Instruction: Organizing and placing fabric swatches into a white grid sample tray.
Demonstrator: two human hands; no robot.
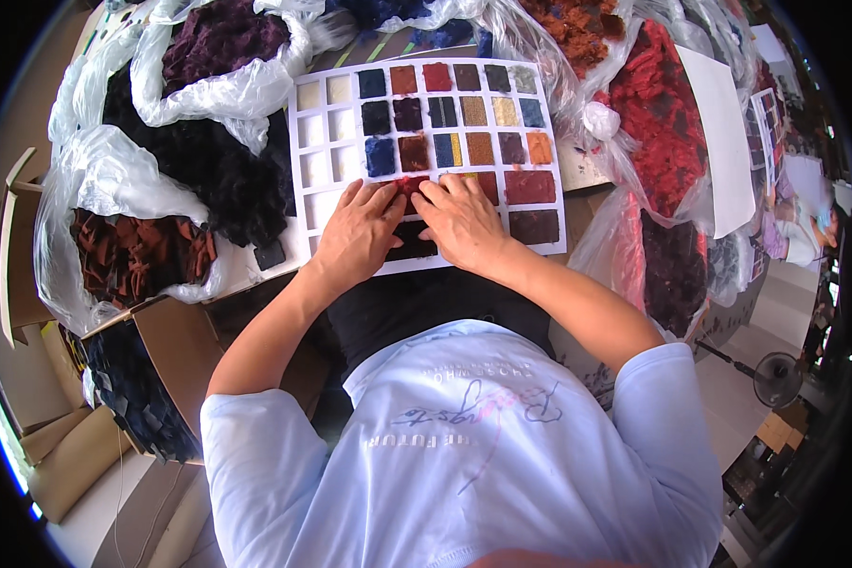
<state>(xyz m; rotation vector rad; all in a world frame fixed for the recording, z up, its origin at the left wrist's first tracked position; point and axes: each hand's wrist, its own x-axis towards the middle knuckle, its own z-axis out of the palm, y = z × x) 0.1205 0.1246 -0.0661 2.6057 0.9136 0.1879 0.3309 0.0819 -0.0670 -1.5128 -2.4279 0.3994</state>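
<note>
shirt [464,407]: pale blue soft cloth with lettering, loosely creased.
hands: left hand [360,227] and right hand [464,222] side by side, fingers bent, fingertips nearly meeting on red fibre [411,186]; whether they pinch any, i cannot tell.
sample board [564,213]: white, flat, rectangular, at the middle of the tabletop [582,168]'s near edge; its framed cells hold fuzzy patches in navy, rust, tan, orange and maroon, the left columns white or cream.
red fibre: in a cell of the board's lower part, between the hands.
purple fibre [222,43]: fluffy, inside a crumpled clear plastic bag [151,90] toward the far left corner.
black fibre [208,180]: loose, woolly heap left of the board.
rust-brown scraps [142,256]: cut flat pieces in clear plastic at the near left corner.
bright red tufts [653,114]: matted, wrapped in thin plastic along the right edge.
orange-brown fibre [577,33]: shaggy, in plastic at the far edge.
cardboard box [175,350]: below the near left corner, beside dark blue pieces [133,388].
</note>
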